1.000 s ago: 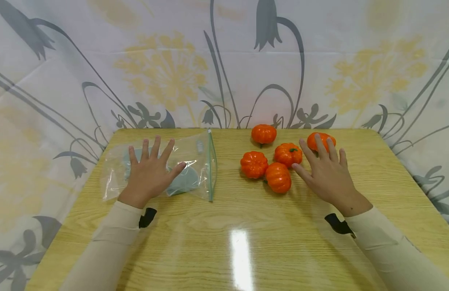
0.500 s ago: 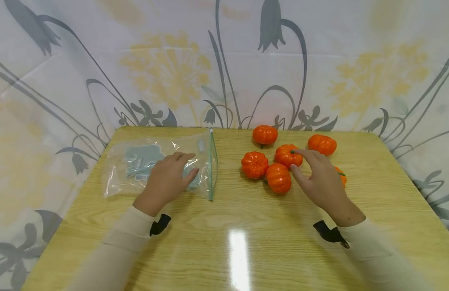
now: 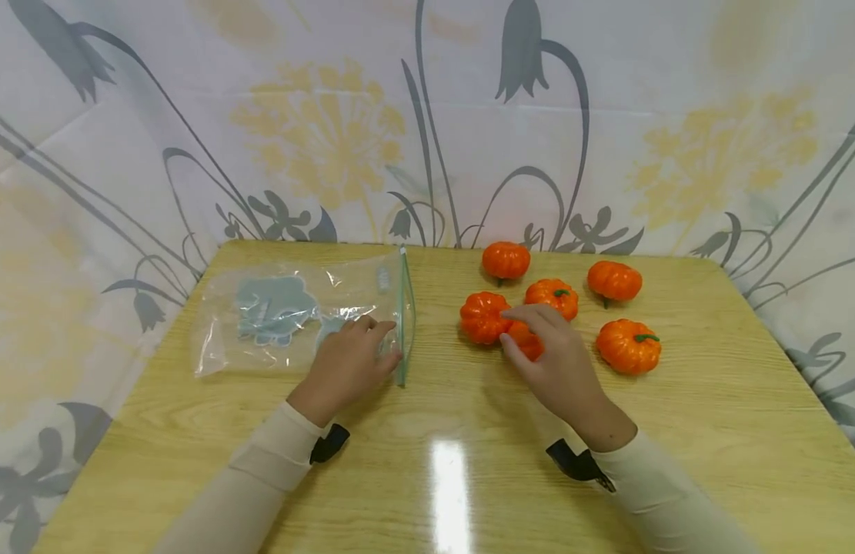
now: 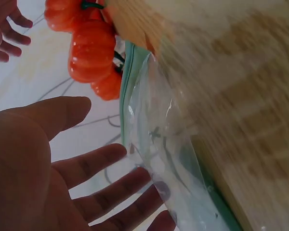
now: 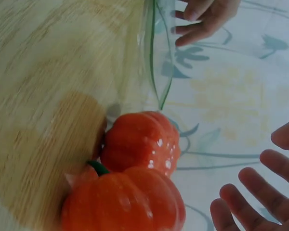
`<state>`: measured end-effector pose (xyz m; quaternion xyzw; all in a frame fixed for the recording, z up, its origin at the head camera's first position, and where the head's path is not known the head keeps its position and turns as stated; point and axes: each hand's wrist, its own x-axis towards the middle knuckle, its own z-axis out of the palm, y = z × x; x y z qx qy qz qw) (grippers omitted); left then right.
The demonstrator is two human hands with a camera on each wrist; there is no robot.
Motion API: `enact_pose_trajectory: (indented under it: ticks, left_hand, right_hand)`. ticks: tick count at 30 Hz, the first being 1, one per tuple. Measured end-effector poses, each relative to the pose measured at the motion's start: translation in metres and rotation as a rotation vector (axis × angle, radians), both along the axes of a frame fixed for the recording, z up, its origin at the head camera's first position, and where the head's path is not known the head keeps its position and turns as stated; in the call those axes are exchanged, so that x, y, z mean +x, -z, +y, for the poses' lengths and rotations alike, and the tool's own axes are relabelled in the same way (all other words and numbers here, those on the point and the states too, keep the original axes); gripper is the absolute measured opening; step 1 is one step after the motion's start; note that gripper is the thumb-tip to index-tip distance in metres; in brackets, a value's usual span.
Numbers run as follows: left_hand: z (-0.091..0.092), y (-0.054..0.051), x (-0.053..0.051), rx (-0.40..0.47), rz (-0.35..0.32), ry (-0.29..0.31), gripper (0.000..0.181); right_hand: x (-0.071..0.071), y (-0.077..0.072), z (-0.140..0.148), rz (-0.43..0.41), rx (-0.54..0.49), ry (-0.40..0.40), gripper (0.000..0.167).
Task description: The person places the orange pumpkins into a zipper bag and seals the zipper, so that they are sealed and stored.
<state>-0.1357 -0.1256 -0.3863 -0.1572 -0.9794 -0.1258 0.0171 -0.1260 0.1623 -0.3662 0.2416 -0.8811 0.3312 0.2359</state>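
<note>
Clear zip bag [image 3: 344,281], left-centre of frame, lies flat under left hand [image 3: 351,365]; long axis runs across frame, green zip strip [image 3: 401,308] facing right, toward pumpkins. Left fingers relaxed, grasping nothing; contact with film, cannot tell. Right hand [image 3: 566,369] nearer pumpkins, released, fingers loosely bent just over partly hidden pumpkin [image 3: 526,342]. Leftmost pumpkin [image 3: 484,318] nearest zip strip; strip of wood-grain table [image 3: 427,415] shows between. Rearmost pumpkin [image 3: 506,261] near table's back edge.
</note>
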Motion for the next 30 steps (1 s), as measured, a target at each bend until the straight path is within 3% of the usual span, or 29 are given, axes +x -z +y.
enact_pose_trajectory:
  ticks: [12, 16, 23, 30]
  left_hand:
    - [0.004, 0.003, 0.005, 0.0, -0.085, -0.029, 0.062]
    - [0.007, 0.004, 0.005, -0.001, -0.084, -0.016, 0.063]
    - [0.009, 0.01, 0.008, -0.014, -0.067, 0.007, 0.06]
    - [0.011, 0.011, 0.011, -0.04, -0.072, 0.029, 0.06]
  right_hand:
    - [-0.007, 0.006, -0.011, -0.134, 0.014, -0.087, 0.033]
    - [-0.008, 0.009, -0.011, -0.164, 0.025, -0.119, 0.035]
    - [-0.006, 0.019, -0.017, -0.176, 0.033, -0.152, 0.036]
    - [-0.004, 0.027, -0.022, -0.122, 0.069, -0.155, 0.038]
